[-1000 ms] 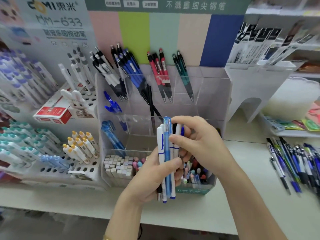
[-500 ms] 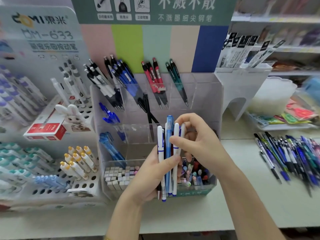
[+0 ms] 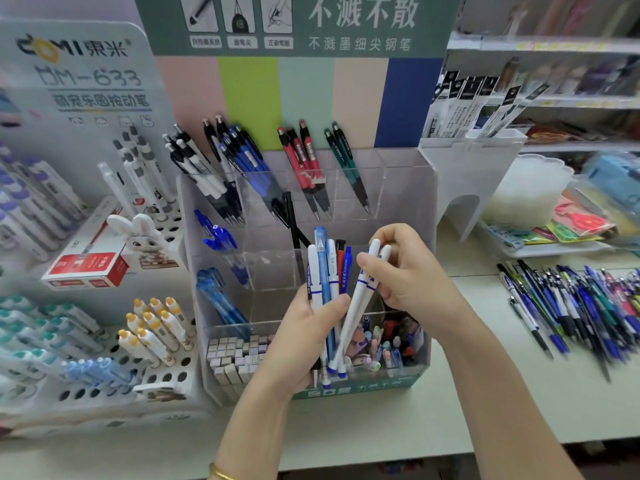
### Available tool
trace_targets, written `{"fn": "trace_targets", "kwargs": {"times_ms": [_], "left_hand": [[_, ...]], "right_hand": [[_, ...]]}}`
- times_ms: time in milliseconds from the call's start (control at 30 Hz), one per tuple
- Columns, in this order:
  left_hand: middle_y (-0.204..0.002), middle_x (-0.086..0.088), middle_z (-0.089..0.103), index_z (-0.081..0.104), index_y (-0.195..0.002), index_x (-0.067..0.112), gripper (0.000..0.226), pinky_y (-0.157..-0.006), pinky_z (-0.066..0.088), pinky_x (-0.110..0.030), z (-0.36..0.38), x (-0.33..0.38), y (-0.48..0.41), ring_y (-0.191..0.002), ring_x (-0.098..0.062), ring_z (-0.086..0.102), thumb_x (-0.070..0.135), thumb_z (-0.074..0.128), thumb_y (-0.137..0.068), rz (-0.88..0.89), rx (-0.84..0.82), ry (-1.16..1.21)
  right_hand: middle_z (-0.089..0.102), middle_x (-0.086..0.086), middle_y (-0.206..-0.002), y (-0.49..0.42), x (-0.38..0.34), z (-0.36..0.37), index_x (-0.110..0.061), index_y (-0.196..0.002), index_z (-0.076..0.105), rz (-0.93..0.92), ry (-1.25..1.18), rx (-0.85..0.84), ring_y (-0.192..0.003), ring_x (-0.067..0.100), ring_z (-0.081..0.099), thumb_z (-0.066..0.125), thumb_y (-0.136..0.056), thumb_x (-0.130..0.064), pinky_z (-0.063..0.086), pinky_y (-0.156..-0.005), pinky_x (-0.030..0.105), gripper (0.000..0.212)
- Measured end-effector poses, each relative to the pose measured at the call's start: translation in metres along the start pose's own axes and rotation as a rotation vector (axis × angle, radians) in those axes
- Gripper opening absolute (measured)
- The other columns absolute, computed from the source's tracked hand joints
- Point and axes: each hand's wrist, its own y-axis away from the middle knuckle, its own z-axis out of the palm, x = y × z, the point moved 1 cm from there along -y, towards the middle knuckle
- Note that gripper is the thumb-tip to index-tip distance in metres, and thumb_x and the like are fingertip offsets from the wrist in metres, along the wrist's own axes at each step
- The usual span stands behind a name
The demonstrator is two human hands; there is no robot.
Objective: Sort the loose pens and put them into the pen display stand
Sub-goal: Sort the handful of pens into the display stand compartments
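Between the fingertips (image 3: 367, 263) of the right hand (image 3: 408, 275), two white pens with blue bands (image 3: 360, 299) are pinched near their upper ends and tilted away from the rest, their blue tips still down among the bundle. Just left of them, the left hand (image 3: 304, 337) is clenched around a bunch of upright pens (image 3: 327, 278): a white one with a blue band, a translucent light-blue one that stands tallest, another white one, a red-and-black one and a dark blue one, with the thumb pressed across their fronts. A gold bangle (image 3: 220, 474) sits on the left wrist.

Both hands are held in front of the clear acrylic pen display stand (image 3: 415, 209), which stands near the front edge of the pale worktop (image 3: 485, 393). Its back row holds black-and-white, blue, red and teal pens leaning left; its front compartments hold small erasers and mixed small items. Toward the right edge of the worktop, well apart from the stand, lies a heap of loose mixed pens (image 3: 581, 310). At the left edge stands a white perforated rack of pens (image 3: 162, 375).
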Motion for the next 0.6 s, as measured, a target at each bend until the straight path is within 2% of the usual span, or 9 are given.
{"fn": "trace_targets", "kwargs": {"times_ms": [100, 133, 200, 267, 300, 333, 400, 533, 600], "left_hand": [[-0.087, -0.011, 0.067, 0.056, -0.109, 0.018, 0.016, -0.064, 0.057, -0.037, -0.006, 0.001, -0.002, -0.070, -0.019, 0.066, 0.017, 0.057, -0.094, 0.006, 0.089, -0.061], [-0.088, -0.010, 0.067, 0.056, -0.107, 0.020, 0.013, -0.069, 0.058, -0.038, -0.008, 0.002, -0.002, -0.074, -0.020, 0.067, 0.017, 0.057, -0.094, 0.016, 0.113, -0.092], [-0.084, -0.009, 0.065, 0.052, -0.106, 0.018, 0.012, -0.066, 0.058, -0.033, -0.014, 0.002, -0.002, -0.073, -0.019, 0.067, 0.015, 0.056, -0.095, 0.027, 0.145, -0.129], [-0.077, -0.010, 0.061, 0.048, -0.106, 0.013, 0.011, -0.059, 0.057, -0.033, -0.019, 0.002, -0.001, -0.063, -0.018, 0.063, 0.013, 0.053, -0.096, 0.013, 0.150, -0.128], [-0.076, -0.011, 0.059, 0.047, -0.105, 0.011, 0.010, -0.057, 0.056, -0.035, -0.021, 0.001, -0.001, -0.060, -0.018, 0.060, 0.012, 0.053, -0.096, 0.010, 0.152, -0.134], [-0.074, -0.011, 0.057, 0.047, -0.102, 0.011, 0.009, -0.057, 0.055, -0.036, -0.022, 0.001, 0.000, -0.059, -0.018, 0.057, 0.012, 0.053, -0.096, 0.010, 0.151, -0.134], [-0.072, -0.010, 0.056, 0.047, -0.099, 0.013, 0.008, -0.055, 0.053, -0.038, -0.022, 0.001, 0.000, -0.059, -0.020, 0.055, 0.012, 0.053, -0.096, 0.010, 0.137, -0.104], [-0.071, -0.005, 0.059, 0.049, -0.102, 0.015, 0.011, -0.055, 0.053, -0.035, -0.018, 0.004, 0.002, -0.059, -0.017, 0.057, 0.009, 0.054, -0.095, 0.036, 0.095, -0.063], [-0.073, -0.004, 0.061, 0.050, -0.105, 0.014, 0.015, -0.059, 0.052, -0.033, -0.017, 0.004, 0.002, -0.062, -0.016, 0.058, 0.006, 0.054, -0.094, 0.050, 0.075, -0.028]], "right_hand": [[0.058, 0.008, -0.070, 0.001, -0.005, -0.005, -0.013, -0.094, 0.048, -0.039, -0.045, 0.033, -0.045, 0.010, 0.043, 0.059, -0.092, -0.011, 0.034, -0.039, 0.022, 0.012], [0.058, 0.011, -0.072, 0.001, -0.006, -0.008, -0.015, -0.093, 0.048, -0.070, -0.048, 0.079, -0.045, 0.011, 0.045, 0.059, -0.092, -0.009, 0.035, -0.038, 0.022, 0.012], [0.056, 0.008, -0.073, -0.001, -0.008, -0.017, -0.021, -0.091, 0.047, -0.163, -0.012, 0.245, -0.048, 0.013, 0.049, 0.060, -0.092, -0.009, 0.039, -0.041, 0.025, 0.017], [0.055, 0.001, -0.078, -0.001, -0.011, -0.023, -0.024, -0.093, 0.044, -0.282, 0.180, 0.418, -0.058, 0.014, 0.055, 0.061, -0.091, -0.013, 0.045, -0.054, 0.024, 0.021], [0.054, -0.003, -0.079, -0.001, -0.013, -0.021, -0.023, -0.096, 0.042, -0.332, 0.301, 0.456, -0.063, 0.010, 0.055, 0.061, -0.091, -0.013, 0.044, -0.059, 0.016, 0.022], [0.052, -0.007, -0.078, -0.001, -0.012, -0.015, -0.020, -0.097, 0.041, -0.361, 0.410, 0.454, -0.065, 0.006, 0.054, 0.061, -0.091, -0.012, 0.040, -0.059, 0.009, 0.023], [0.050, -0.009, -0.074, -0.002, -0.006, 0.002, -0.017, -0.098, 0.039, -0.349, 0.601, 0.379, -0.063, 0.004, 0.050, 0.060, -0.092, -0.014, 0.037, -0.054, 0.009, 0.022], [0.058, 0.002, -0.079, -0.008, 0.022, 0.031, -0.015, -0.099, 0.038, -0.277, 1.063, 0.271, -0.071, 0.023, 0.056, 0.055, -0.094, -0.013, 0.036, -0.049, 0.030, 0.018], [0.055, 0.001, -0.081, -0.007, 0.031, 0.038, -0.016, -0.098, 0.033, -0.214, 1.173, 0.193, -0.071, 0.023, 0.050, 0.051, -0.095, -0.010, 0.026, -0.046, 0.030, 0.019]]}}
